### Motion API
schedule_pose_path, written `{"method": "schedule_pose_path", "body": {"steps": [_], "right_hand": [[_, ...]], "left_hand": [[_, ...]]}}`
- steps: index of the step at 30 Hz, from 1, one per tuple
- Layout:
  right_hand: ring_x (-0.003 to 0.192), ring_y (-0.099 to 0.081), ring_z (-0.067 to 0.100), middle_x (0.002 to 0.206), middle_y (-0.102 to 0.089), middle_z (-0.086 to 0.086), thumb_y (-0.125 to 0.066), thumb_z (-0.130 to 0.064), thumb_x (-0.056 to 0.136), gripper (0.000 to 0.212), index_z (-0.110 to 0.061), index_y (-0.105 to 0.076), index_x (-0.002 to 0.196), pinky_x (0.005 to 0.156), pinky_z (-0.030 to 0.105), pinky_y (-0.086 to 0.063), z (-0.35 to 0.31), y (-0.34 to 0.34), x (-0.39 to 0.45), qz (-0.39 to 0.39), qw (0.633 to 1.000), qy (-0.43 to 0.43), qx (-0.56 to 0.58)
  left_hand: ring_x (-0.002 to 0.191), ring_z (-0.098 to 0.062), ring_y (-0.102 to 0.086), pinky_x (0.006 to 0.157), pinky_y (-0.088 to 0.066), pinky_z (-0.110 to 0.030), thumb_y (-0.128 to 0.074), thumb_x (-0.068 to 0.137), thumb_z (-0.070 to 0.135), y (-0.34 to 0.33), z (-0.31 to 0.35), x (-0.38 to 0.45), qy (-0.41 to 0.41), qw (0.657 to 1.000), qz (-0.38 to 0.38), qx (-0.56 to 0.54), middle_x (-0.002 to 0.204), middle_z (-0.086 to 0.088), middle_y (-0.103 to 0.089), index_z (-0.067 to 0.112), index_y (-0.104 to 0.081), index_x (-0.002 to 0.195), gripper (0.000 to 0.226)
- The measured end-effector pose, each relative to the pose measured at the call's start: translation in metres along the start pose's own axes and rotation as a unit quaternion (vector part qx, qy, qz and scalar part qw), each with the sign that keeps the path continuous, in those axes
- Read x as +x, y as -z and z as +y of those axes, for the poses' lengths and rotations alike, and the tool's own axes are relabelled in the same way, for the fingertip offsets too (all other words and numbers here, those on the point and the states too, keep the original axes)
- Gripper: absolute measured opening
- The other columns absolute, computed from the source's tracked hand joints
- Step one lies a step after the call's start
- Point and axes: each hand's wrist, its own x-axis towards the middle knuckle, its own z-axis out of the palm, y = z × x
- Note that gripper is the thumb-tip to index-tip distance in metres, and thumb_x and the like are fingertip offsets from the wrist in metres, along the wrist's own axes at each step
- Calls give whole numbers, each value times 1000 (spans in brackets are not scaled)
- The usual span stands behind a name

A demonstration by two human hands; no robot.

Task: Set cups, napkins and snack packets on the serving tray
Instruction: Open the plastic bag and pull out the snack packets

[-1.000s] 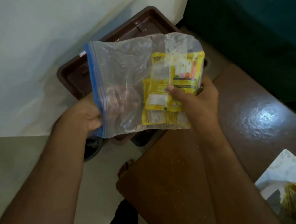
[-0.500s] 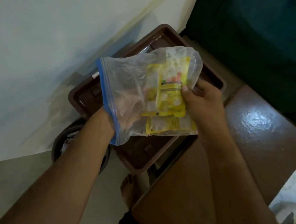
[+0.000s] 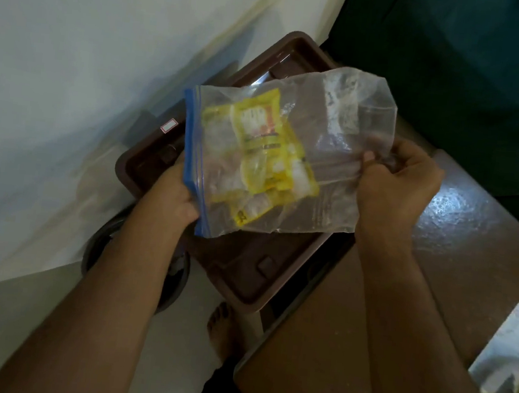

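A clear zip bag point(image 3: 324, 177) with a blue seal strip hangs stretched between my hands above the brown serving tray point(image 3: 242, 290). Yellow snack packets point(image 3: 263, 152) lie inside the bag, near its blue-sealed left end. My left hand point(image 3: 171, 196) grips the bag at the blue seal edge. My right hand point(image 3: 397, 185) pinches the bag's far right end. The tray's middle is hidden by the bag; no cups or napkins show.
A white wall point(image 3: 71, 80) runs along the left. A brown tabletop point(image 3: 332, 348) lies at the lower right, with a printed card point(image 3: 508, 376) at its right edge. A dark round bin point(image 3: 175, 286) and my bare foot point(image 3: 225, 327) are on the floor below the tray.
My right hand slid from over the packets to the bag's right end, spreading the bag flat. The packets shifted toward the blue seal. The view moved, showing more of the tray.
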Motion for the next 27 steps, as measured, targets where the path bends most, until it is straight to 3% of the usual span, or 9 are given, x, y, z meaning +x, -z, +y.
{"method": "schedule_pose_path", "body": {"steps": [2,5,9,12,14,18,21,24,27], "right_hand": [[84,-74,12,91,-76,-2,-63,0,92,26,-18,-77,105,74,27,-64,-2,-1,0,15,1000,12,-6],[73,-65,5,83,-71,-5,-60,2,92,26,-17,-75,101,64,14,-54,-3,-1,3,43,999,19,0],[66,-57,3,76,-64,-5,-56,4,92,25,-17,-70,93,58,14,-46,-5,1,3,72,997,19,19],[60,-53,-6,74,-57,-11,-53,4,94,20,-9,-69,96,59,8,-42,-6,6,4,106,994,27,27],[63,-55,-8,78,-59,-12,-55,0,97,17,-3,-70,104,62,7,-45,-5,10,6,119,992,21,32],[76,-62,-5,96,-67,-7,-68,-13,96,20,-7,-67,116,67,10,-51,-14,16,-1,69,996,52,24],[82,-63,-18,96,-62,-20,-77,-17,87,42,-14,-60,126,69,4,-50,-14,22,0,-5,996,77,-46],[75,-57,-25,87,-56,-23,-70,-11,87,43,-14,-58,129,62,-1,-44,-14,31,6,-50,992,68,-94],[75,-58,-23,91,-57,-20,-66,-4,86,45,-13,-59,130,59,-1,-45,-23,38,12,-42,996,46,-66]], "left_hand": [[75,-20,-75,79,-64,-37,-55,99,4,-6,1,0,-40,999,-27,23,88,-9,-73,12,-79,93,26],[76,-23,-75,85,-62,-46,-74,83,-5,-5,0,3,-99,993,-22,67,93,-11,-74,11,-76,102,25],[69,-13,-75,68,-65,-34,-74,79,-6,-8,-5,9,-142,981,58,122,82,2,-78,14,-72,106,33],[95,-25,-77,89,-64,-50,-69,76,-8,-9,-7,14,-187,961,109,172,106,-6,-78,9,-69,123,50],[104,-21,-73,97,-61,-49,-68,69,-1,-11,-10,12,-215,945,133,208,114,-2,-73,11,-59,134,67],[121,-14,-58,107,-49,-28,-63,72,4,-22,-11,-4,-339,877,201,274,139,-8,-54,10,-51,142,71],[123,-30,-56,107,-48,-41,-55,73,-1,-35,-16,-30,-474,779,272,307,132,-14,-54,1,-55,131,58],[129,-29,-54,107,-49,-41,-70,81,7,-59,-40,-55,-555,716,134,402,136,-15,-55,2,-55,135,56],[151,-32,-36,122,-34,-49,-84,83,42,-80,-80,-65,-537,623,-90,561,160,-19,-40,-2,-37,155,97]]}}
